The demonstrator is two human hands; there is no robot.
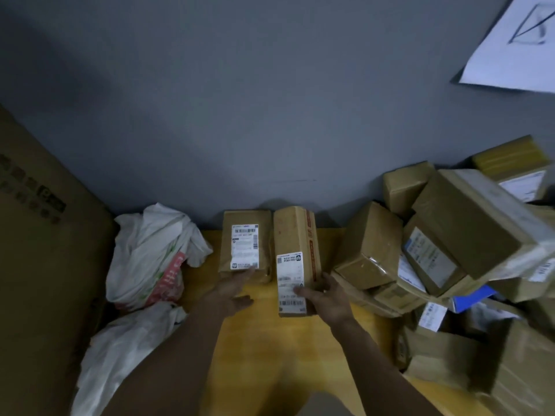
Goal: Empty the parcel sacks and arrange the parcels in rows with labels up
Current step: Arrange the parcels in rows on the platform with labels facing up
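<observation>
Row-building at the desk's far edge: left hand lies flat against the first box, right hand grips the second box, which I'd say needs pushing flush.

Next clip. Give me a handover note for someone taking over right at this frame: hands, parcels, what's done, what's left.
Left hand: flat, fingers touching the near end of the left parcel.
Right hand: grips the near end of the right parcel.
Done: both lie side by side at the wall, labels up.
Left: the pile on the right; two white sacks lie crumpled on the left.
</observation>
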